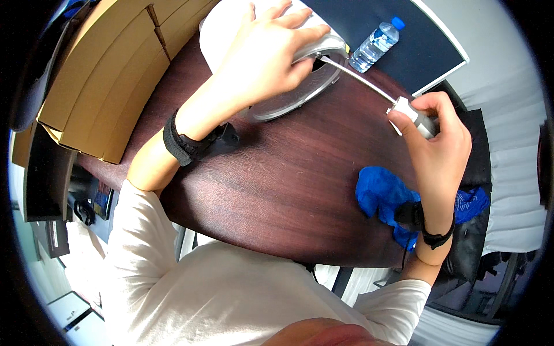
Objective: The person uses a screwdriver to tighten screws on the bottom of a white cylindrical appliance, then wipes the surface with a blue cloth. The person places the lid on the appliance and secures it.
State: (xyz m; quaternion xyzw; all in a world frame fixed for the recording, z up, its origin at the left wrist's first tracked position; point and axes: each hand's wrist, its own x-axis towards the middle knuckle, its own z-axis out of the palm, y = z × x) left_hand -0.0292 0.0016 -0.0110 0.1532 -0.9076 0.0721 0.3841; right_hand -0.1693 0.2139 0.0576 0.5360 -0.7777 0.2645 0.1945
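My left hand (262, 49) lies over the top of a white rounded appliance (216, 37), fingers spread and thumb curled at its grey edge. It grips the appliance, which stands tilted. Below this edge shows a round clear part with a pale rim (288, 108), resting on the table. My right hand (441, 135) is closed round a white-and-grey plug-like block (412, 115), thumb on the near side. A thin, straight, pale cord or rod (363, 81) runs from this block to the appliance's edge; I cannot tell which it is.
A dark wood table (277, 184) spans the middle. A water bottle (378, 44) stands behind the cord, before a dark panel (430, 37). Brown cardboard boxes (107, 81) line the left. Blue cloth (384, 193) lies under my right forearm. A black chair (470, 242) is at right.
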